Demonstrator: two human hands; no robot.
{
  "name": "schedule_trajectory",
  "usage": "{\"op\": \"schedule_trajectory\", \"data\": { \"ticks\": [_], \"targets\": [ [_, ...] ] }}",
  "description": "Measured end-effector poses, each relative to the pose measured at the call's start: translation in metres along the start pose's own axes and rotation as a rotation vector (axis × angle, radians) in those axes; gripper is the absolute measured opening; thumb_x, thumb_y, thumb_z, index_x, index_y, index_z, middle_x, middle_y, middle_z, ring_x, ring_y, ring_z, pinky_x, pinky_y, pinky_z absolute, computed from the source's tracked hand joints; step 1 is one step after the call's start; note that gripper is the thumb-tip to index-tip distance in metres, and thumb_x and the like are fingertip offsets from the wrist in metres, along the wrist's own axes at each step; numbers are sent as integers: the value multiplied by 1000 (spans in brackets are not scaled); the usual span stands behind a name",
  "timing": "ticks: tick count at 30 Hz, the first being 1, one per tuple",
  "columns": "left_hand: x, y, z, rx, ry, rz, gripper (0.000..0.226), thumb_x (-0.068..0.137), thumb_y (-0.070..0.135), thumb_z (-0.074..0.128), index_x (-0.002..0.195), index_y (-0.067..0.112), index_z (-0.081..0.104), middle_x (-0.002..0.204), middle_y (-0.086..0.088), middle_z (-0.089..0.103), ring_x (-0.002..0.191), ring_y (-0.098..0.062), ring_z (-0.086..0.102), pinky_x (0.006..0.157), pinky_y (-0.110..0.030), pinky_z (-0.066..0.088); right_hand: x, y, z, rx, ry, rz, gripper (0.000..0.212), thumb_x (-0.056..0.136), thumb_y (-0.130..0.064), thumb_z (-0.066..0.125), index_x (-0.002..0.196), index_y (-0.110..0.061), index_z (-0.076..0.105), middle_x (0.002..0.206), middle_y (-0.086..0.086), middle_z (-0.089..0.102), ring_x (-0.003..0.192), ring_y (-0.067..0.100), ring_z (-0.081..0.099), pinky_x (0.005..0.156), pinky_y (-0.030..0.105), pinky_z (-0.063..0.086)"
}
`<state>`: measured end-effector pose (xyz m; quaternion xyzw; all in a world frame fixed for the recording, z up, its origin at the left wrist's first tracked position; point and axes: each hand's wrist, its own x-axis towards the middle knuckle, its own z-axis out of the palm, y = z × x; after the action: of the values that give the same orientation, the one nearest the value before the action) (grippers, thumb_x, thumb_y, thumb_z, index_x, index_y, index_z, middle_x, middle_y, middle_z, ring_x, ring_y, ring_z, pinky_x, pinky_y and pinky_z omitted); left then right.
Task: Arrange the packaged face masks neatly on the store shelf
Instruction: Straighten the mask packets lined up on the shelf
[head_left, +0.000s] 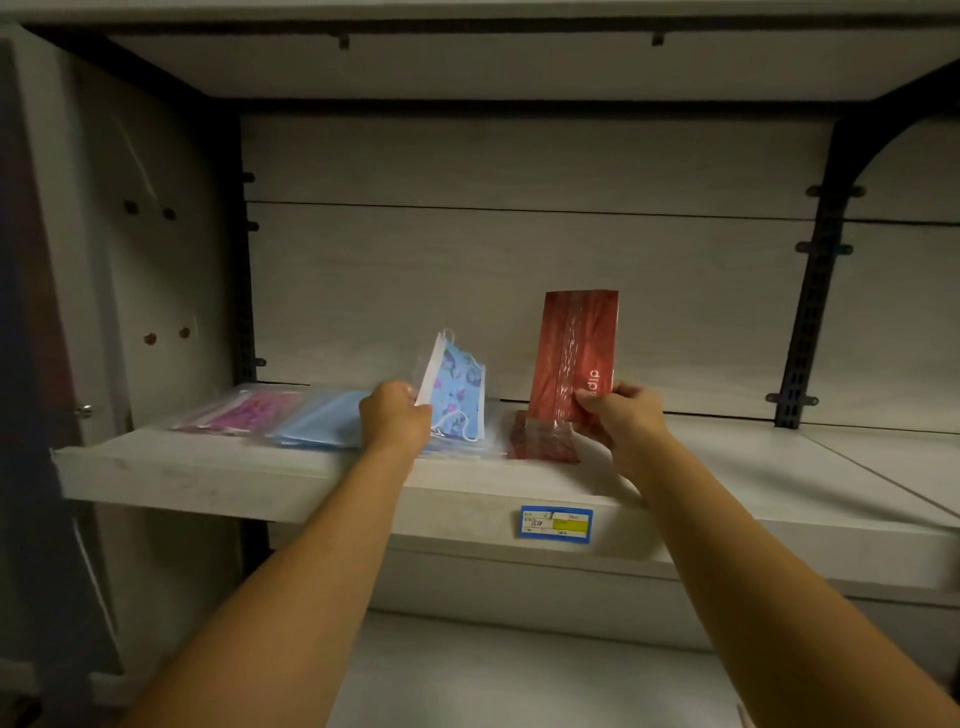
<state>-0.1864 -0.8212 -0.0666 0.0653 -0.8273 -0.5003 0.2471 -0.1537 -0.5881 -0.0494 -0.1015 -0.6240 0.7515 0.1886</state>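
1. We saw the store shelf (218, 483), a pale wooden board with a pale back panel (519, 260) behind it; we took this shelf as our landmark.
2. At the right end of the shelf a black slotted bracket (810, 312) stood upright against the back panel.
3. The red pack (574, 358) stood upright on the shelf, a little right of its middle, near the back panel. The right hand (621, 415) held it at the lower right corner, with the fingers curled round the edge and the thumb on the front.
4. The floral blue pack (457, 384) stood tilted on the shelf, near its middle and just left of the red pack. The left hand (395, 415) pinched its lower left edge with closed fingers.
5. A plain blue pack (322, 421) lay flat on the shelf, on the left side, just beside the left hand.
6. A pink pack (244, 413) lay flat further left on the shelf, touching the plain blue pack.
7. A second red pack (540, 441) lay flat on the shelf under the standing red pack.
8. On the front edge of the shelf, below the red packs, there was a blue and yellow price label (556, 524).
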Motion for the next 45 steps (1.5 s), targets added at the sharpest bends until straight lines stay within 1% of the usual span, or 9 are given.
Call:
{"op": "schedule_trajectory", "data": {
  "ticks": [9, 17, 22, 30, 32, 35, 38, 41, 45],
  "targets": [
    [8, -4, 2, 192, 45, 117, 49, 88, 2, 72, 134, 5, 57, 137, -15, 55, 126, -31, 53, 98, -33, 44, 2, 0, 0, 26, -16, -13, 25, 92, -3, 69, 114, -4, 58, 109, 17, 68, 88, 27, 69, 62, 29, 56],
    [5, -3, 3, 96, 92, 221, 39, 93, 5, 65, 132, 7, 60, 134, -13, 59, 121, -30, 57, 100, -36, 46, 8, 5, 5, -97, -62, -6, 30, 87, -7, 75, 114, -1, 62, 106, 17, 71, 94, 32, 72, 85, 45, 60],
    [-1, -3, 5, -4, 74, 360, 27, 92, 3, 65, 118, 8, 68, 115, -11, 69, 105, -27, 64, 92, -38, 53, 11, 10, 7, -292, -74, -2, 18, 85, -7, 78, 95, -8, 63, 100, 14, 71, 86, 28, 71, 73, 38, 61],
    [-3, -3, 3, -20, 42, 371, 25, 92, 3, 65, 116, 10, 68, 112, -9, 70, 96, -23, 66, 85, -35, 57, 17, 16, 4, -802, -63, -77, 20, 80, -26, 84, 89, -14, 72, 83, 5, 74, 69, 17, 70, 71, 32, 61],
    [-3, -3, 4, -10, 23, 374, 25, 93, 4, 65, 117, 10, 67, 115, -8, 69, 98, -22, 66, 87, -37, 58, 17, 18, 3, -942, -46, -115, 25, 77, -35, 84, 85, -14, 73, 76, 2, 72, 67, 14, 65, 59, 27, 53],
    [-4, -3, 5, 37, 3, 378, 26, 94, 6, 64, 120, 9, 67, 119, -8, 69, 103, -22, 66, 87, -30, 53, 19, 22, 3, -1068, 5, -160, 44, 72, -46, 82, 93, -9, 70, 94, 6, 69, 78, 19, 64, 53, 24, 43],
    [-6, -1, 4, 119, -41, 384, 27, 95, 9, 62, 122, 9, 65, 123, -7, 67, 108, -23, 64, 91, -32, 52, 16, 23, 3, -1158, 69, -249, 54, 74, -45, 77, 113, -11, 60, 116, 8, 59, 94, 23, 59, 68, 30, 50],
    [-12, 2, 2, 262, -90, 437, 28, 97, 15, 61, 125, 10, 63, 126, -7, 64, 111, -24, 61, 89, -32, 49, 7, 20, 0, -1150, 114, -323, 50, 82, -40, 72, 120, -11, 58, 118, 8, 58, 99, 24, 58, 81, 36, 55],
    [-17, 5, 1, 447, -149, 521, 25, 97, 12, 55, 121, 10, 61, 124, -9, 63, 109, -28, 61, 84, -35, 49, -7, 11, -10, -1212, 164, -394, 41, 88, -34, 67, 122, -12, 58, 119, 7, 61, 100, 24, 60, 84, 40, 56]
  ]
}}
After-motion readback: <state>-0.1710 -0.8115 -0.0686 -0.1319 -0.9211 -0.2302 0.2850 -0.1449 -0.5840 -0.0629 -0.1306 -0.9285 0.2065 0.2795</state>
